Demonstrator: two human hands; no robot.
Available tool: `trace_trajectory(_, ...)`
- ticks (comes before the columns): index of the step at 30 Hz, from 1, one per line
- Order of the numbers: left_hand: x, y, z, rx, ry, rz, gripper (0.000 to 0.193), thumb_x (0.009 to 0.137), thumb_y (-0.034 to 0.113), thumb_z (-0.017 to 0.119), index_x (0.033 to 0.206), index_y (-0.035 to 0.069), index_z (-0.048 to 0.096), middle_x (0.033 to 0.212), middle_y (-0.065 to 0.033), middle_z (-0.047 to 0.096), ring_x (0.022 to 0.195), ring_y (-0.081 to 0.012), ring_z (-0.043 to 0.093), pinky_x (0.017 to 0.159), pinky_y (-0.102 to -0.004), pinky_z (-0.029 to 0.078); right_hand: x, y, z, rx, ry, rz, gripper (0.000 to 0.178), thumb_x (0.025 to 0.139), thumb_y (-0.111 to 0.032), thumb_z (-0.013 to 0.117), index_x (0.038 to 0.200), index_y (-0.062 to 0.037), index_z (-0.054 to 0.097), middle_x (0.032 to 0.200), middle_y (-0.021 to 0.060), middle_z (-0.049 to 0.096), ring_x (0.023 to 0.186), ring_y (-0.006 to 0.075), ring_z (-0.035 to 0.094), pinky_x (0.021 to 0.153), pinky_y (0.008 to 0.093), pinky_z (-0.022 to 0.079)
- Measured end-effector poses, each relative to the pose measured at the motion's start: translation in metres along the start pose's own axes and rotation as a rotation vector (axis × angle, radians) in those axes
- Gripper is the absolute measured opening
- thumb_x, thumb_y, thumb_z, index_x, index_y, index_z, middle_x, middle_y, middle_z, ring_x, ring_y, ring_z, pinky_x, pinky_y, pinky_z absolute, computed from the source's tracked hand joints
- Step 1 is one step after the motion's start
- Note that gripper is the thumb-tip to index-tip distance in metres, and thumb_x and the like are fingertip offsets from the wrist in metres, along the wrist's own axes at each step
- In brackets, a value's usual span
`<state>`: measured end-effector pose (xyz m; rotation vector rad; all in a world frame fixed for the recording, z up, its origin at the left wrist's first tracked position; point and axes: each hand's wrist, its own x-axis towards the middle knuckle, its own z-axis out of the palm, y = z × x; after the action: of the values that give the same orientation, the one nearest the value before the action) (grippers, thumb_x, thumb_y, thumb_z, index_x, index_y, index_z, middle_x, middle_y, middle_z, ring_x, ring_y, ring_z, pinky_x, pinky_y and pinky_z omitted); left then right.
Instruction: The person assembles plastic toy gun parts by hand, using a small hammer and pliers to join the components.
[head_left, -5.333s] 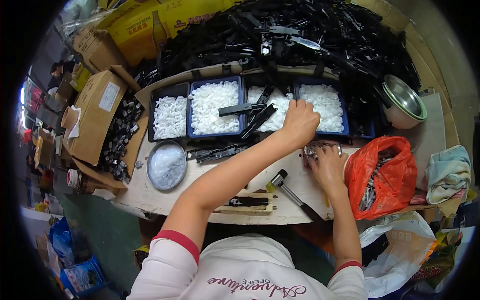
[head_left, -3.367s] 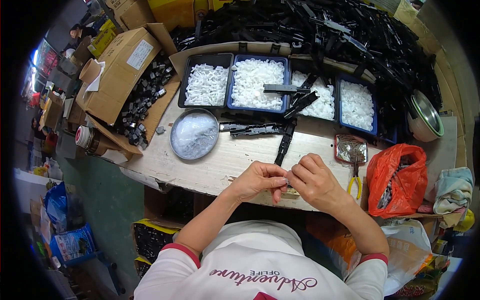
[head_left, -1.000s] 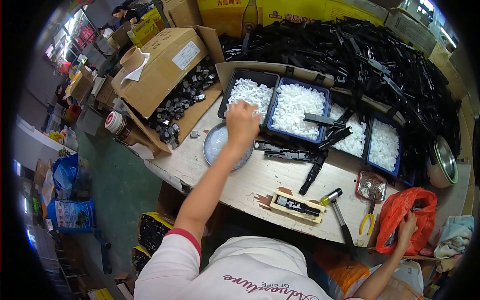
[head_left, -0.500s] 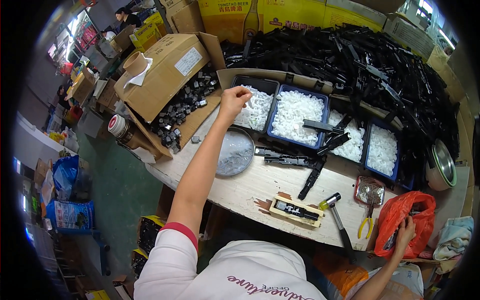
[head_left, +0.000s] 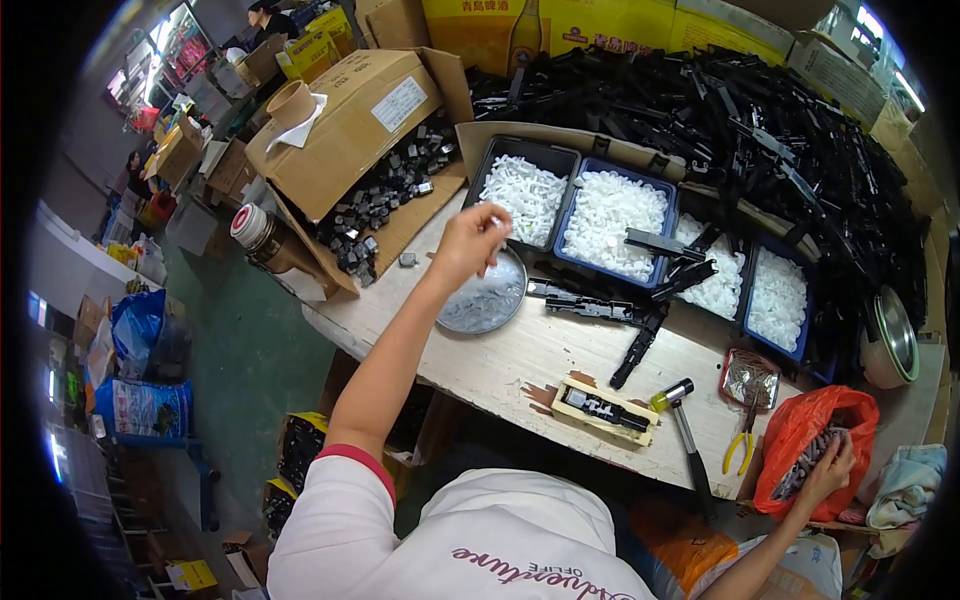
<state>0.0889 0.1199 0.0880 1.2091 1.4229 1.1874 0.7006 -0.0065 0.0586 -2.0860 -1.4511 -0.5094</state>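
Red bag at the edge of the table surrounds my right grip; my left grip hovers above the dish, bare tabletop nearer me. Whether either is closed, I cannot tell.

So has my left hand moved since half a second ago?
Yes. Judged against the leftmost tray, your left hand has moved nearer you, toward the round dish.

The off-white bench has brown patches at its front edge, beside a cream fixture. Toward the back edge, white bits fill a black tray and a blue tray. Near the right edge, the pliers have yellow handles; the bag is red.
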Motion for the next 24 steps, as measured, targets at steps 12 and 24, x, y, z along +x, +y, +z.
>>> trace_trajectory(12,-0.036,-0.059,0.029,0.886,0.205,0.454,0.007,0.067,-0.003,0.061,0.073,0.0,0.061,0.072,-0.0136,0.054,0.07,-0.0313,0.055,0.06,-0.0379,0.044,0.003,-0.093,-0.01,0.198,-0.072,-0.272,0.027,0.091,-0.017,0.043,0.112,-0.0034,0.053,0.097,0.0104,0.058,0.085,0.026,0.051,0.075,0.0368,0.034)
trace_trajectory(24,-0.025,-0.068,0.028,0.815,0.205,0.447,0.01,0.062,-0.002,0.066,0.071,-0.001,0.062,0.07,-0.0132,0.057,0.06,-0.0267,0.056,0.054,-0.0338,0.045,-0.018,-0.13,-0.008,0.225,-0.186,-0.337,0.021,0.089,-0.012,0.046,0.106,-0.0031,0.055,0.091,0.0102,0.057,0.086,0.0235,0.05,0.077,0.0339,0.032)
